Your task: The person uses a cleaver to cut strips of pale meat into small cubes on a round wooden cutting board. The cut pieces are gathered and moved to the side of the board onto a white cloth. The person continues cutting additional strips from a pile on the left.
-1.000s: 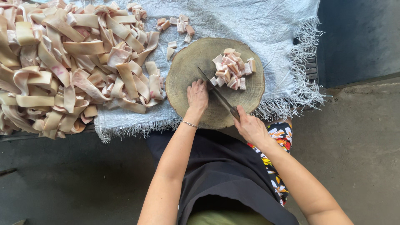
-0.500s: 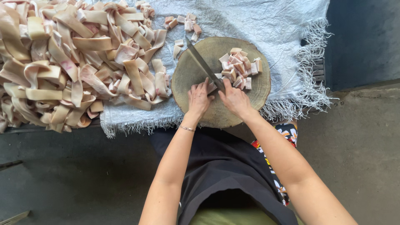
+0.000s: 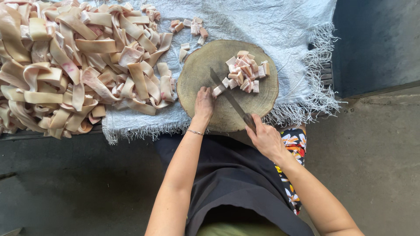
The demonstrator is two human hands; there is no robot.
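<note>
Left hand pins 1 pale strip mid-board, fingers pressed together; knife, clamped in right hand, lies diagonally just right of it, toward the near edge.

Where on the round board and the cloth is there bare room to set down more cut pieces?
Bare: chopping board left half, above the left hand; cloth above and right of the board. Crowded: cut pieces beside the knife, strip pile covering the cloth's left.
</note>
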